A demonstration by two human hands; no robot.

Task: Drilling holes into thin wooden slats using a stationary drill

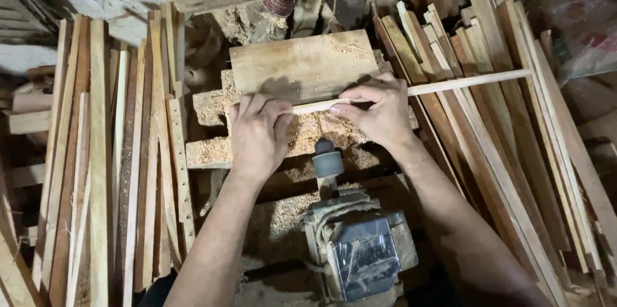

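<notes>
A: Where do we hold the thin wooden stick [411, 90]?
B: Just beyond the motor [360, 249], over the sawdust-covered worktop [302, 66]. Our left hand [256, 135] and right hand [379, 111] have their fingers closed on it.
A: And the slats [508, 153]?
B: Right of the motor.

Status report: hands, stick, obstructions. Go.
Left hand and right hand both gripping thin wooden stick. Stick lies across sawdust-covered block. Motor spindle just below; nothing blocking.

Thin wooden rod [411, 90]: pale, smooth, bare wood. Wooden board [302, 63]: matt, rough, dusted with sawdust [212, 149]. Stacked slats [103, 153]: raw, unvarnished wood. Motor [360, 249]: dull metal, grimy, wrapped in glossy plastic.
</notes>
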